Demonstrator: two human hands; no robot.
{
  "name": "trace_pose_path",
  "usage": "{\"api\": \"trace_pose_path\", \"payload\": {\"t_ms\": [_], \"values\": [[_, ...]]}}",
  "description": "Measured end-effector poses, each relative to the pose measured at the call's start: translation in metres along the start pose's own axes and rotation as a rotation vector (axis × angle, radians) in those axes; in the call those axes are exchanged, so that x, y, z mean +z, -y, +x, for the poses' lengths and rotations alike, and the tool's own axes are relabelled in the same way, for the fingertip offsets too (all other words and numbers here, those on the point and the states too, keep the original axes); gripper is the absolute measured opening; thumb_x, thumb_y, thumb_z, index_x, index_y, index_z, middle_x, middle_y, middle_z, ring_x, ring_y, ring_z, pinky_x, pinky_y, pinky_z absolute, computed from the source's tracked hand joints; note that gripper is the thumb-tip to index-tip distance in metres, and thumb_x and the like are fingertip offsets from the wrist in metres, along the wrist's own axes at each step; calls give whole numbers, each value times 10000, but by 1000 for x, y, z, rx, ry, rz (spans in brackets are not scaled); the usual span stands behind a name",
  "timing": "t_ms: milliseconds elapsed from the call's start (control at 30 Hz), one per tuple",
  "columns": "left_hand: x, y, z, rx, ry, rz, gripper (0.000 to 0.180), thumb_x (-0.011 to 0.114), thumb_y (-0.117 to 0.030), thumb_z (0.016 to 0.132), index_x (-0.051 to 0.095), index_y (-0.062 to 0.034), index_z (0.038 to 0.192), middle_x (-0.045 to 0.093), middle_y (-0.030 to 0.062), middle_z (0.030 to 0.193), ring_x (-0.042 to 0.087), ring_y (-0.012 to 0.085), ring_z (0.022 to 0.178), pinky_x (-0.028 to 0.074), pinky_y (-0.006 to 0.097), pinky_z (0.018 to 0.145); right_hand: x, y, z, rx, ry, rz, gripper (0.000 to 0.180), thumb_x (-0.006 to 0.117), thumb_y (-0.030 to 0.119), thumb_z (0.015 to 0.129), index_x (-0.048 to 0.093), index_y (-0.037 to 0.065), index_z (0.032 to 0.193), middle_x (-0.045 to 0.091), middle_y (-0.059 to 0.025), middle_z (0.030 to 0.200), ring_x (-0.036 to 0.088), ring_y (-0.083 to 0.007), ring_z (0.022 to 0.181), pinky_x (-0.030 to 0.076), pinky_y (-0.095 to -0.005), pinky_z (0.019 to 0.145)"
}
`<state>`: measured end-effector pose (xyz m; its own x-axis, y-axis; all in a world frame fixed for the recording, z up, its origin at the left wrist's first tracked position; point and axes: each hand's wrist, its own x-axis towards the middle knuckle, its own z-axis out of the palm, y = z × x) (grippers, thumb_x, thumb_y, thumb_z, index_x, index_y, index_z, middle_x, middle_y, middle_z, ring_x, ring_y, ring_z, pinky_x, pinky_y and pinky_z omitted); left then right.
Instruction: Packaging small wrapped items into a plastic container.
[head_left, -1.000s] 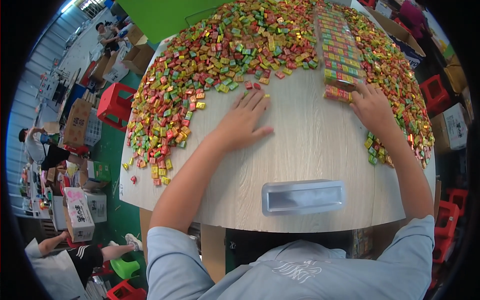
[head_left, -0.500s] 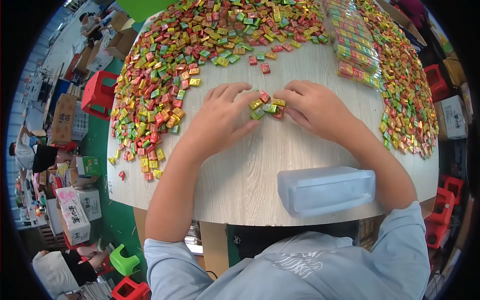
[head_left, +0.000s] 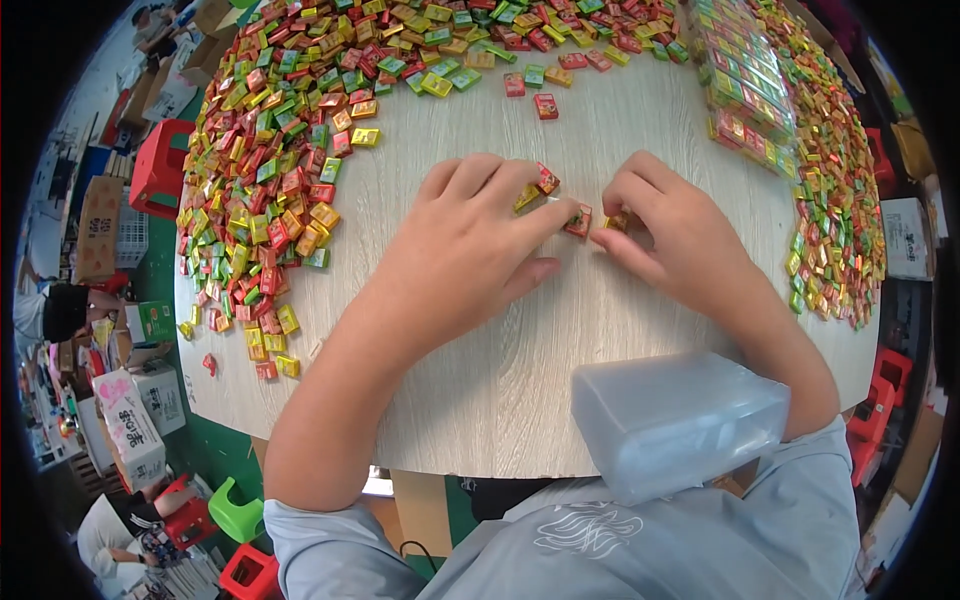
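Observation:
Small foil-bright candy packs lie between my two hands at the middle of the wooden tabletop. My left hand (head_left: 485, 230) arches palm-down over a few of them, its fingers spread and its thumb held apart. A red pack (head_left: 579, 220) lies at the tip of its index finger, and another red pack (head_left: 547, 180) shows beyond its knuckles. Whatever lies under the palm is hidden. To the right, my right hand (head_left: 675, 220) pinches a yellow pack (head_left: 616, 221) between thumb and fingers, partly covered by them.
Loose packs (head_left: 270, 170) heap along the table's left and far sides, with more (head_left: 835, 200) at the right. Clear-wrapped rows of packs (head_left: 750, 85) stand at the far right. A translucent plastic box (head_left: 680, 415) sits at the near edge by my right forearm. Red stools (head_left: 160, 165) flank the table.
My left hand has slid right over the packs, covering most of them. My right hand has moved slightly right, now pinching a yellow pack. The plastic box appears closer to me as the view has shifted.

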<state>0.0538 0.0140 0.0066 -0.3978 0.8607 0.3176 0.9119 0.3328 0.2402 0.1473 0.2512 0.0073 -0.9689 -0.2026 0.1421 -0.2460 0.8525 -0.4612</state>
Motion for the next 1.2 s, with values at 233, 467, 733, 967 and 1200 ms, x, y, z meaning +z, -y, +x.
{"api": "trace_pose_path", "payload": {"t_ms": [233, 467, 733, 967, 1200], "values": [[-9, 7, 0, 16, 52, -7, 230, 789, -151, 823, 759, -171, 1051, 647, 58, 1147, 583, 307, 1138, 477, 457, 993, 13, 6, 5, -73, -48, 6, 347, 791, 125, 868, 680, 46, 1187, 615, -129, 1125, 654, -328, 995, 555, -408, 854], [2, 4, 3, 83, -9, -3, 188, 777, -61, 752, 761, -157, 913, 664, 10, 1013, 618, 268, 1019, 496, 419, 920, 14, -2, 5, -102, 0, 138, 362, 795, 102, 851, 698, 57, 1197, 620, -135, 1146, 646, -336, 1014, 546, -425, 887], [3, 7, 11, -19, -63, 16, 238, 819, -142, 795, 744, -131, 1020, 669, 39, 993, 619, 281, 998, 487, 422, 894, 13, -6, 8, -182, 74, 160, 362, 800, 115, 849, 683, 43, 1184, 630, -133, 1109, 644, -337, 998, 545, -430, 872], [-3, 6, 2, 15, 32, 39, 352, 820, -173, 810, 722, -85, 1136, 679, 72, 1060, 617, 302, 1021, 491, 439, 924, 9, -9, 2, -104, 4, 69, 343, 795, 139, 860, 683, 36, 1167, 630, -130, 1076, 654, -337, 947, 550, -426, 835], [-4, -16, 0, -2, 122, -160, 376, 822, -175, 804, 706, -32, 1131, 678, 97, 1078, 615, 324, 1019, 509, 438, 921, 11, -4, 1, -139, -6, 53, 336, 795, 125, 845, 686, 41, 1151, 625, -123, 1056, 652, -329, 926, 550, -421, 816]]}}
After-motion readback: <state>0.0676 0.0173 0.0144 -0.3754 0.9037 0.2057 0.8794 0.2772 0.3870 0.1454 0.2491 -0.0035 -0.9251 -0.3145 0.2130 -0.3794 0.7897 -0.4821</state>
